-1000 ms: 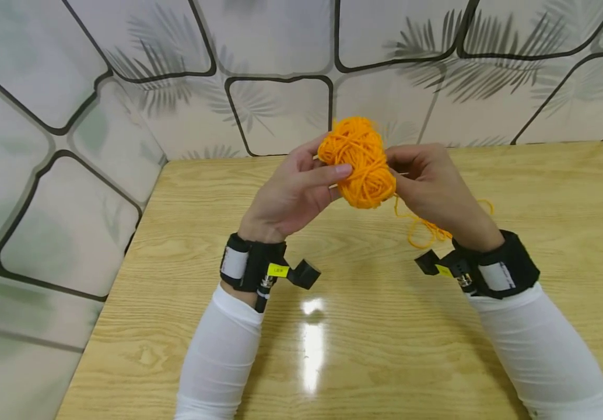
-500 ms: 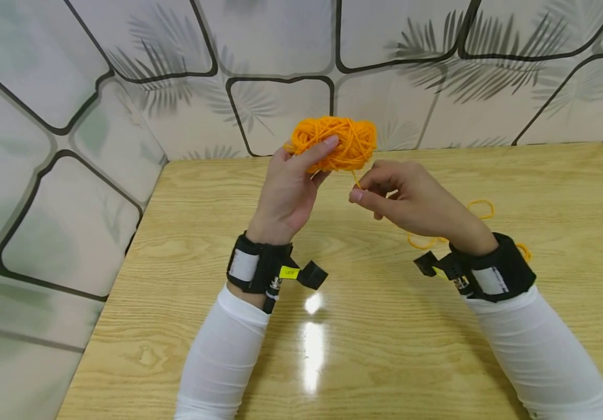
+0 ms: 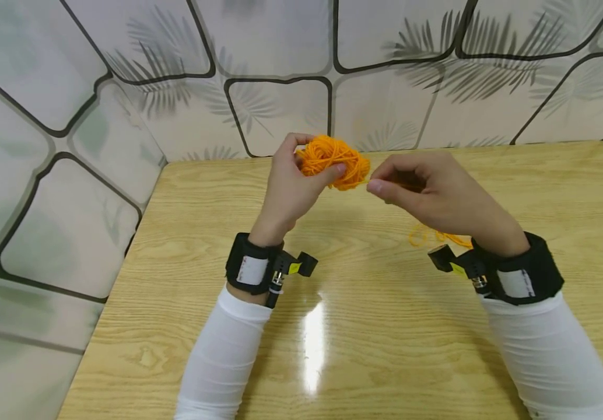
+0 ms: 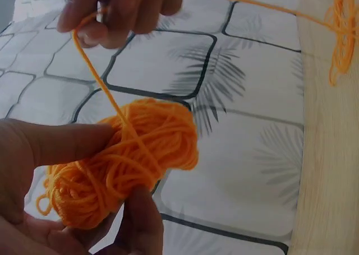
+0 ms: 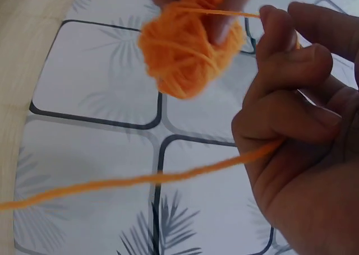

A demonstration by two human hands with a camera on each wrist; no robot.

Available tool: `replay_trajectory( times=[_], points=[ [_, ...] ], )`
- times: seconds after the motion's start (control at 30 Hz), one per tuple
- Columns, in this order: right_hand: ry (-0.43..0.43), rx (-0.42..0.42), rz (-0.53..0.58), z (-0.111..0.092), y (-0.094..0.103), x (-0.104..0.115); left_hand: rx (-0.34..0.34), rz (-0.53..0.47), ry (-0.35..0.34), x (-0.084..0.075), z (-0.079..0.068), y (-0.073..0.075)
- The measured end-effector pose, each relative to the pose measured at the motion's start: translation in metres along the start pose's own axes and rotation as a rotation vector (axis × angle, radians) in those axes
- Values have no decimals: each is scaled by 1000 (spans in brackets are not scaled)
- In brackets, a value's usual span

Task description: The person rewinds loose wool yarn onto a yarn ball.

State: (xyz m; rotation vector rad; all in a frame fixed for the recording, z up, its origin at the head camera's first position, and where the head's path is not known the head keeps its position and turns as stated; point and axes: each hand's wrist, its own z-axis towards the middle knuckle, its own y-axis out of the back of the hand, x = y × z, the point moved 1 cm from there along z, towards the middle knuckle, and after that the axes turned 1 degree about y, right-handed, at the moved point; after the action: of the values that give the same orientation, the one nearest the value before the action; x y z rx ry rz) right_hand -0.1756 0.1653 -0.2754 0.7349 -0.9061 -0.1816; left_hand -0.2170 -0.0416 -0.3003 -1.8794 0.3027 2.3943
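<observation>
A ball of orange yarn (image 3: 333, 158) is gripped in my left hand (image 3: 292, 186), thumb across its near side and fingers behind, above the table's far edge. My right hand (image 3: 438, 189), just to its right, holds a yarn strand (image 5: 224, 12) that runs from the ball. In the right wrist view the strand passes over the fingertips, through the curled fingers and out below as a loose tail (image 5: 112, 183). The left wrist view shows the strand slanting from the ball (image 4: 129, 160) up to the right hand (image 4: 120, 14).
Loose orange yarn (image 3: 453, 238) lies on the wooden table (image 3: 375, 326) beneath the right hand, partly hidden by it. A patterned wall (image 3: 280, 46) rises behind the table, and another stands at the left. Both wrists wear black bands with small cameras.
My left hand has turned the yarn ball, now with the back of the hand more toward the head camera. The right hand dipped below the ball, then moved up and right with the strand.
</observation>
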Motion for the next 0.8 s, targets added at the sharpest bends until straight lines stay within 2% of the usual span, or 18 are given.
replay_trajectory(
  times=[0.13,0.27,0.33,0.43,0.53,0.6,0.7,0.8],
  points=[
    [-22,-107,-13,-2,10,-3,274,-26,30,1,1,5],
    [-56,-187,19,-2,13,-8,550,-141,44,1,1,8],
    [-64,-209,51,0,12,-11,635,-205,38,-2,1,9],
    [-60,-204,96,7,10,-13,706,-322,22,-9,1,10],
    [-32,-151,155,11,3,-14,711,-447,10,-16,0,10],
    [-4,-122,150,11,-3,-14,668,-510,-1,-20,-3,9],
    [24,-107,126,9,-13,-12,527,-534,-17,-24,-7,6],
    [37,-104,59,4,-17,-3,316,-520,-32,-30,-10,1]
  ],
)
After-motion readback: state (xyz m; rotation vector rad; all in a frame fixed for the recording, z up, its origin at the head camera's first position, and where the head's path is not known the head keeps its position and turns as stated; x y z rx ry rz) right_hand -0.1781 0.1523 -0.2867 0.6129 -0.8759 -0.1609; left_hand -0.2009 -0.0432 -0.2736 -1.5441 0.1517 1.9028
